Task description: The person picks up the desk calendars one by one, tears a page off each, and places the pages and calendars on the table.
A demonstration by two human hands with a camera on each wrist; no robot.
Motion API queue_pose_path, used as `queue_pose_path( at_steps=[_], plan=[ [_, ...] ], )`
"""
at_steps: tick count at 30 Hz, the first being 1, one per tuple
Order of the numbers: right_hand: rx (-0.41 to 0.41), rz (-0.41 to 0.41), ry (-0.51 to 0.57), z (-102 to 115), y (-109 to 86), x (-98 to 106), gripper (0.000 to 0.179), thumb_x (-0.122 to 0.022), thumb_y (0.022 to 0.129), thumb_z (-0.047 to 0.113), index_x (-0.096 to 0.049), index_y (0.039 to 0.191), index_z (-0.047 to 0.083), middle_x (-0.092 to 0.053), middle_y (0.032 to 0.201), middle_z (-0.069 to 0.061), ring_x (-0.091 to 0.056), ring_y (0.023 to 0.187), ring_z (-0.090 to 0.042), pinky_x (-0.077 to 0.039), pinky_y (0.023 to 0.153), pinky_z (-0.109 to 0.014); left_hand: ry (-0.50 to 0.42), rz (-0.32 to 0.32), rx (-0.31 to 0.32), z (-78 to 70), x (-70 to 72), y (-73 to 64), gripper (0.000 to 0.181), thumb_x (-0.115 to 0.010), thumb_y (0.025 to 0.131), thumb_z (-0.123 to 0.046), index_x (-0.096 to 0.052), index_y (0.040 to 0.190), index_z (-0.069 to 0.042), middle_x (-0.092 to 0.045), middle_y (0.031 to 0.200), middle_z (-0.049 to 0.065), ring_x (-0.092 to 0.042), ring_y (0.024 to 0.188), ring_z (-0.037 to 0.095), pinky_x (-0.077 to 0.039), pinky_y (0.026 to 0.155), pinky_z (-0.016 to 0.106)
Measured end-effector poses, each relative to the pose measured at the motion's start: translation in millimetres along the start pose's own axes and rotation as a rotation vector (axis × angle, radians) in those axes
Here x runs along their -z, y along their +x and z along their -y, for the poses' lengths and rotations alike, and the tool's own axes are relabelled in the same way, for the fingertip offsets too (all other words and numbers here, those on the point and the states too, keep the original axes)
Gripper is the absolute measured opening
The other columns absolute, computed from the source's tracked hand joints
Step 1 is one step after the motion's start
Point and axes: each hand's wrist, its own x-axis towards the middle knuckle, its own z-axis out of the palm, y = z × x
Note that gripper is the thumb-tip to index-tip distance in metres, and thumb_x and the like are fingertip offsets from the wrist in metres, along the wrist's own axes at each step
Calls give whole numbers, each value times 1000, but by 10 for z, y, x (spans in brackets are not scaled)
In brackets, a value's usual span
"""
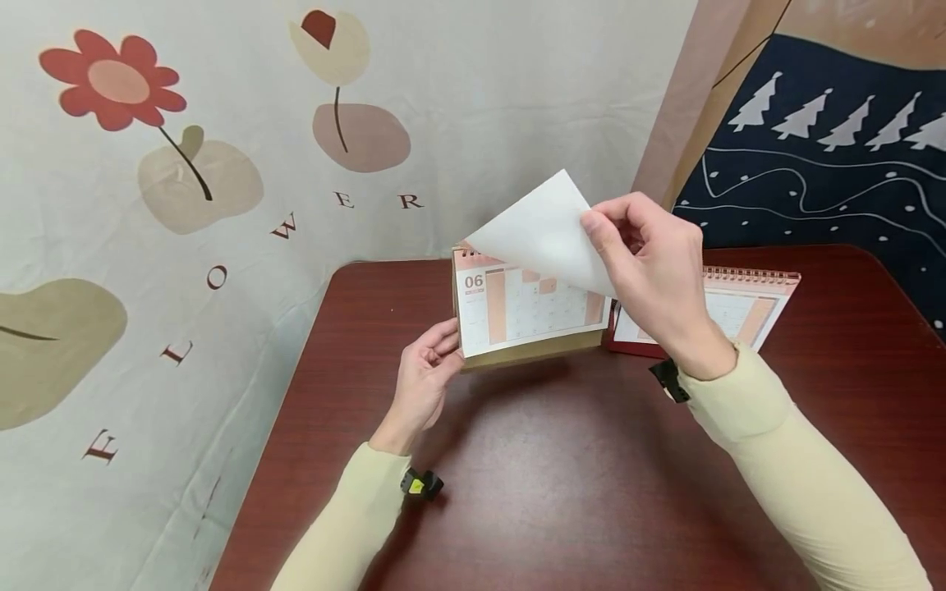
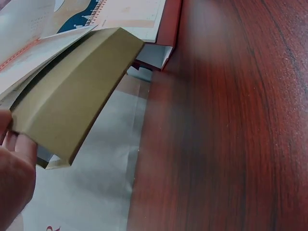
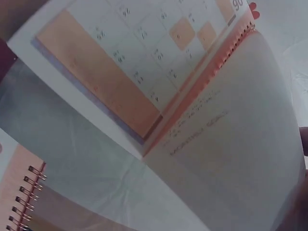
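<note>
A spiral desk calendar (image 1: 543, 316) on an olive-tan stand (image 2: 77, 91) shows its page marked 06. At its left edge, my left hand (image 1: 427, 369) grips the stand and page side between thumb and fingers. My right hand (image 1: 654, 271) pinches the corner of a lifted page (image 1: 550, 222), which curls up diagonally across the calendar's upper right. In the right wrist view that lifted page (image 3: 231, 139) carries faint "monthly goals" print, beside the 06 grid. The left wrist view shows the stand tilted, with its hollow end facing my left hand.
Behind my right hand stands a second spiral calendar (image 1: 746, 308) on a dark red base (image 2: 166, 29). Both are at the far part of a reddish-brown wood table (image 1: 547, 476). A pale cloth with flower prints (image 1: 480, 98) hangs along the back and left; a navy tree-print cloth (image 1: 820, 180) is at right.
</note>
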Motion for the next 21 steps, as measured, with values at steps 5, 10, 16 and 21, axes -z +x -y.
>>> queue_pose_path(
  at_steps=[5,10,16,21],
  plan=[
    [7,6,-23,5,96,29,15,-73,97,12,-76,97,-2,-73,83,-11,-55,69,1,-43,65,-15,32,-41,9,-10,22,-23,45,-45,92,24,-47,137,22,-56,134,39,-70,103,13,-57,86,26],
    [-15,25,-71,20,205,77,17,-72,98,17,-78,97,1,-72,80,-9,-54,67,-1,-40,65,-17,77,-45,10,-23,40,-49,42,-46,93,23,-49,135,22,-59,131,39,-70,101,12,-58,83,25],
    [-47,65,-132,-4,335,142,22,-71,100,21,-79,99,1,-70,77,-9,-51,64,-7,-36,62,-20,111,-27,18,-49,19,-83,40,-46,94,22,-52,134,21,-60,129,39,-70,100,11,-57,80,23],
    [-110,119,-158,-72,461,193,24,-68,100,26,-80,101,5,-68,78,-4,-50,66,-11,-35,62,-22,120,-3,17,-50,3,-122,38,-46,94,22,-53,131,23,-61,127,40,-70,98,11,-57,79,23]
  ],
)
